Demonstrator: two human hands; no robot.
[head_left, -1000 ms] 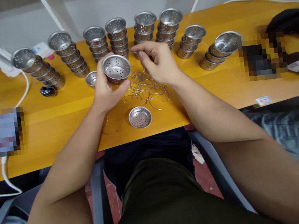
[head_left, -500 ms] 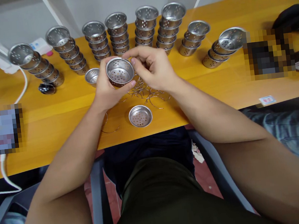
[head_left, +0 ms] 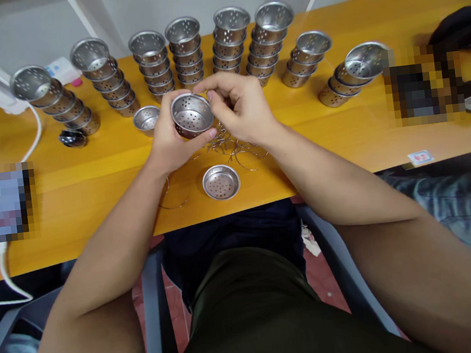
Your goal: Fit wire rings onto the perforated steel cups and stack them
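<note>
A round steel strainer cup with punched holes is tilted toward me above the table. My left hand is closed around its left side, thumb along the near edge. At the cup's far right rim, my right hand is closed in a pinch; whatever lies between its fingertips is too small to make out. Below the right hand lies a tangle of thin curved wires. A shallow perforated cup rests near the table's front edge. Another small perforated cup stands just left of my left hand, partly covered by it.
Several stacks of perforated cups line the table's back, including a leaning stack at left and a shorter stack at right. A black shiny object sits by the left stack. A phone with a white cable lies far left.
The strainer cup has shifted slightly to the right in my left hand, closer to my right fingertips. My right hand stays pinched at the rim.
</note>
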